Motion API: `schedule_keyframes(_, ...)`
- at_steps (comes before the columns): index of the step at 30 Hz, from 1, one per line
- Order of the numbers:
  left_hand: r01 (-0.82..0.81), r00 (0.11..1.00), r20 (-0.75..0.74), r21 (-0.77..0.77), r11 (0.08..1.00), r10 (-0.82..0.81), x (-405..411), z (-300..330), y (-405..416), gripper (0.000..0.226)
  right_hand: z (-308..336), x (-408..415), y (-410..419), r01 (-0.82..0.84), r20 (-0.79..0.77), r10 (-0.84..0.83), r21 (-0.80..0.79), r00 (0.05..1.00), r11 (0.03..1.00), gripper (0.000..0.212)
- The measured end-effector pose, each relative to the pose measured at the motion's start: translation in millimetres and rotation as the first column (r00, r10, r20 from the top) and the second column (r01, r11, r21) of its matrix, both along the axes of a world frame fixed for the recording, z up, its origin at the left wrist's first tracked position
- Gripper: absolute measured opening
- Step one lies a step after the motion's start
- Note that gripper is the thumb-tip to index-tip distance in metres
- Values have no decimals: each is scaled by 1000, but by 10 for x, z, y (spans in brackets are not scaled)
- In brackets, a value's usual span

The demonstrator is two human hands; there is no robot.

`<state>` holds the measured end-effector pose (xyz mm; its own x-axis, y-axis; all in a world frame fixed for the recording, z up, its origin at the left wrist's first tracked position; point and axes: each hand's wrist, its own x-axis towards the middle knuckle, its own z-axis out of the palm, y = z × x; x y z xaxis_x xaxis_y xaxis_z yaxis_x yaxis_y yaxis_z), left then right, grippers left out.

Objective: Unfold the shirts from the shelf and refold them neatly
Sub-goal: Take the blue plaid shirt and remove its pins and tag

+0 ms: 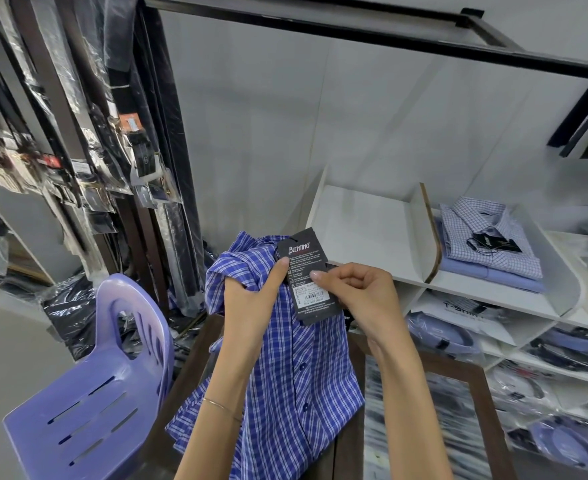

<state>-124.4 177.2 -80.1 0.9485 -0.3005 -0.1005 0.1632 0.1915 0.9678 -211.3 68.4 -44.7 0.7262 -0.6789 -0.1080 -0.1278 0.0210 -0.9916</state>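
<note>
Black card hang tag (pixel 309 277) pinched by right hand (pixel 351 292); left hand (pixel 251 303) bunching blue plaid cotton shirt (pixel 296 375) beside tag, thumb pressed on it. Shirt draped below tag over dark wooden table (pixel 458 372). Probably soft, light, floppy; best taken at shoulders.

Two hands are in view, the left hand (pixel 251 303) and the right hand (pixel 358 292), with one blue plaid shirt (pixel 296 375) and one black hang tag (pixel 308 275) between them. Right of the right hand, two folded shirts (pixel 489 247) are stacked on one white shelf unit (pixel 365 230); left of the left hand stands one purple plastic chair (pixel 91 393).
</note>
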Motion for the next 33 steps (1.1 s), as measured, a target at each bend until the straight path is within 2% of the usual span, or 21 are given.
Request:
schedule_keyframes(6,34,999,-20,-26,999,-34,30,-25,21,45,14,-18,-1,-55,27,53,53,998,997,11)
schedule_keyframes(13,32,999,-33,5,999,-32,64,-55,26,53,-19,-24,-27,-110,17,110,15,994,994,11)
schedule_keyframes(26,40,997,-59,-18,999,-41,38,-22,36,48,-71,-49,-84,-118,13,118,23,993,993,8)
schedule_keyframes(29,54,997,-47,-9,999,-54,22,-2,38,41,-70,-51,-101,-62,17,62,11,998,998,22)
schedule_keyframes(31,81,997,-14,16,997,-80,11,4,46,32,-83,-61,-106,-58,47,60,-42,997,997,40)
schedule_keyframes(33,102,995,-7,30,994,-102,-7,24,43,42,-101,-59,-103,-69,58,76,-117,995,991,56)
